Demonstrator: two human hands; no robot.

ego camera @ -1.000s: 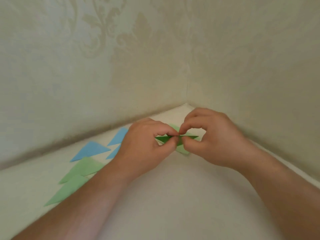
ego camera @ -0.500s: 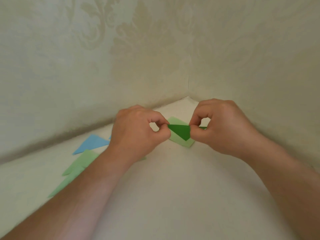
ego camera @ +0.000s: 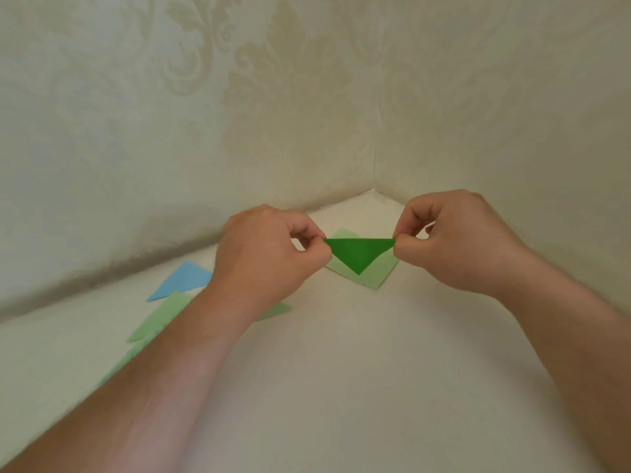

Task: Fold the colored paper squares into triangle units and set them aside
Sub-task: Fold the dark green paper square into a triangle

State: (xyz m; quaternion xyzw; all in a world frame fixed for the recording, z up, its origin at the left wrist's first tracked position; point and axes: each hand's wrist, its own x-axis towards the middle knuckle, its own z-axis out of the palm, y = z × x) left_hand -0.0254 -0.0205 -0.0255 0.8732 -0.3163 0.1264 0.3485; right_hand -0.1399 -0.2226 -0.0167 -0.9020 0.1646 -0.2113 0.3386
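A dark green paper triangle [ego camera: 358,253] hangs point down above the white surface, stretched between my hands. My left hand [ego camera: 269,252] pinches its left corner between thumb and forefinger. My right hand [ego camera: 454,240] pinches its right corner the same way. Beneath the triangle lies a light green paper square [ego camera: 379,273], flat on the surface near the corner. Folded triangles lie to the left: a blue one [ego camera: 182,280] and light green ones [ego camera: 162,317], partly hidden by my left forearm.
The white surface [ego camera: 341,370] ends at two patterned cream walls that meet in a corner [ego camera: 374,186] just behind my hands. A tip of another light green triangle [ego camera: 276,310] shows right of my left wrist.
My hands have moved apart and risen a little. The dark green paper, first bunched between my fingertips, is now spread out as a full triangle held by its two corners.
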